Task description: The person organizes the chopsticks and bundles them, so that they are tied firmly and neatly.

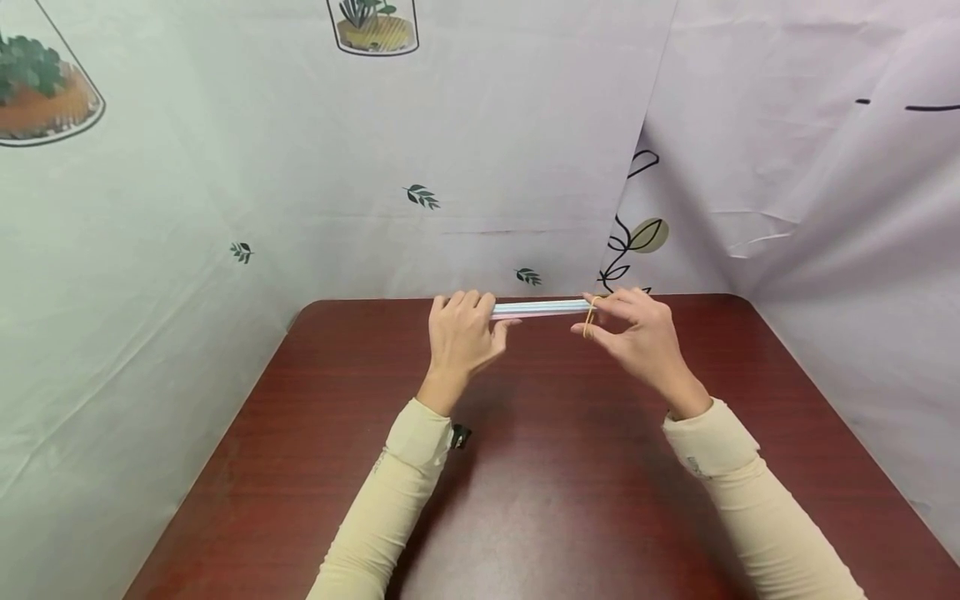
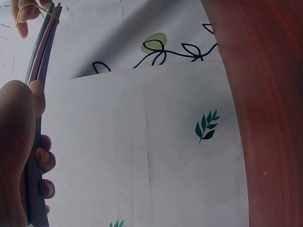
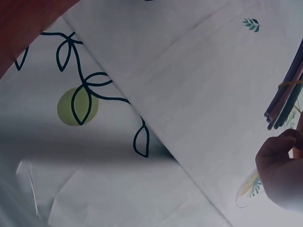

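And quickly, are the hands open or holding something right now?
Left hand: closed, holding a bundle of thin sticks.
Right hand: holding a yellow rubber band looped round the bundle near its end.

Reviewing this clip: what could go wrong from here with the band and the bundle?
1. The rubber band crosses the bundle of thin sticks close to its end, so it might slide off if the right hand lets go.
2. The stick tips look slightly uneven there, so some sticks could shift before the band is tight.
3. The left hand grips the bundle above the table; a loosened grip might scatter it.
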The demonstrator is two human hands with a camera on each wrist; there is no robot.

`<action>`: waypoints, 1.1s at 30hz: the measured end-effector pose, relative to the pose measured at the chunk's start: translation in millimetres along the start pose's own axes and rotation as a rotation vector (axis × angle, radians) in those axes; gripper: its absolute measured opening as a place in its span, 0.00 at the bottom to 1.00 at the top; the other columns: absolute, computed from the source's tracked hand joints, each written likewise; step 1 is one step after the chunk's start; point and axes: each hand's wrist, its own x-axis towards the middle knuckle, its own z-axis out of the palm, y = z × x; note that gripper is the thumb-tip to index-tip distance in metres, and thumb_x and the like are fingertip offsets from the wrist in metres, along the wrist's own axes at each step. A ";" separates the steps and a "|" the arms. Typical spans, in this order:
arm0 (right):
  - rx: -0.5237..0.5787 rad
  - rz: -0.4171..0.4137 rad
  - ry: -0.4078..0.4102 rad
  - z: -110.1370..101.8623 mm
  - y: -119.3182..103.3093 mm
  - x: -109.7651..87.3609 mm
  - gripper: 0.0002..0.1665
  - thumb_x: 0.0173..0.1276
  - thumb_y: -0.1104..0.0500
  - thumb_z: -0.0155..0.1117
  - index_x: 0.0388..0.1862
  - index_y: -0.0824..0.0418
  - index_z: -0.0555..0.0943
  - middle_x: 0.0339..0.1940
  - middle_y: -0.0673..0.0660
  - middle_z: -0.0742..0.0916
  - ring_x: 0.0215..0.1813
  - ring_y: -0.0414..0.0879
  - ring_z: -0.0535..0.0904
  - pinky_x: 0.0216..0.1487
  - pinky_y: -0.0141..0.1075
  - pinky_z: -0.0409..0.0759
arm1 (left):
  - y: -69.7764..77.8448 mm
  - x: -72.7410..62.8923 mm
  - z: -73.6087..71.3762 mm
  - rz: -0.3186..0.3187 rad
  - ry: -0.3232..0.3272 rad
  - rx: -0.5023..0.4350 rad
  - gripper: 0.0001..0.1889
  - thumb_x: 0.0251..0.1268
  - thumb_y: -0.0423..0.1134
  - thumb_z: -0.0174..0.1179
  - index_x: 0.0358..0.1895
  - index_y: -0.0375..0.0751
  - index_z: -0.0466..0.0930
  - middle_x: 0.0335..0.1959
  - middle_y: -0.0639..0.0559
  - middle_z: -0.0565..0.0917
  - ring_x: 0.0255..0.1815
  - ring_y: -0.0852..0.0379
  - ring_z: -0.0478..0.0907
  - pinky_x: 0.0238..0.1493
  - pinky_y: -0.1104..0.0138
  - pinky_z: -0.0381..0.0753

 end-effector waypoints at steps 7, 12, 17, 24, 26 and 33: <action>0.021 0.174 0.065 -0.5 -7.5 -6.8 0.41 0.40 0.60 0.86 0.59 0.59 0.83 0.19 0.47 0.85 0.19 0.36 0.73 0.25 0.22 0.64 | 1.4 0.6 -1.5 -0.014 0.020 0.002 0.21 0.55 0.59 0.58 0.24 0.43 0.72 0.19 0.50 0.74 0.25 0.48 0.75 0.31 0.55 0.68; -0.032 0.308 0.024 -3.8 -15.1 -9.9 0.51 0.45 0.53 0.84 0.69 0.61 0.73 0.20 0.45 0.86 0.17 0.35 0.70 0.24 0.26 0.65 | 3.4 0.2 -2.9 -0.024 -0.011 0.003 0.19 0.55 0.57 0.58 0.25 0.43 0.73 0.20 0.50 0.76 0.26 0.48 0.76 0.32 0.55 0.68; -0.044 0.362 0.016 -6.2 -20.2 -10.3 0.52 0.48 0.51 0.83 0.70 0.67 0.71 0.21 0.47 0.87 0.18 0.33 0.73 0.26 0.25 0.67 | 4.2 0.1 -3.2 -0.034 -0.016 0.006 0.16 0.50 0.53 0.57 0.24 0.44 0.73 0.21 0.50 0.76 0.27 0.48 0.76 0.32 0.55 0.67; 0.077 0.551 0.041 -8.6 -28.4 -7.9 0.51 0.51 0.51 0.81 0.71 0.66 0.69 0.24 0.52 0.89 0.28 0.32 0.80 0.37 0.26 0.73 | 3.8 1.9 -4.2 -0.040 0.030 0.000 0.15 0.49 0.52 0.59 0.23 0.44 0.72 0.19 0.50 0.75 0.25 0.48 0.75 0.31 0.54 0.67; 0.113 0.621 0.040 -9.2 -28.7 -6.3 0.49 0.51 0.50 0.80 0.70 0.64 0.71 0.23 0.49 0.88 0.28 0.33 0.80 0.37 0.27 0.73 | 3.8 2.1 -4.7 -0.044 0.025 -0.004 0.14 0.49 0.51 0.58 0.23 0.44 0.72 0.20 0.50 0.75 0.25 0.48 0.76 0.31 0.54 0.67; 0.263 0.790 0.000 -13.7 -25.4 -3.3 0.43 0.57 0.49 0.76 0.69 0.62 0.72 0.19 0.44 0.85 0.14 0.37 0.73 0.23 0.29 0.72 | 3.5 0.9 -5.8 -0.050 0.024 -0.007 0.14 0.48 0.51 0.58 0.24 0.44 0.72 0.20 0.51 0.75 0.26 0.48 0.76 0.33 0.53 0.68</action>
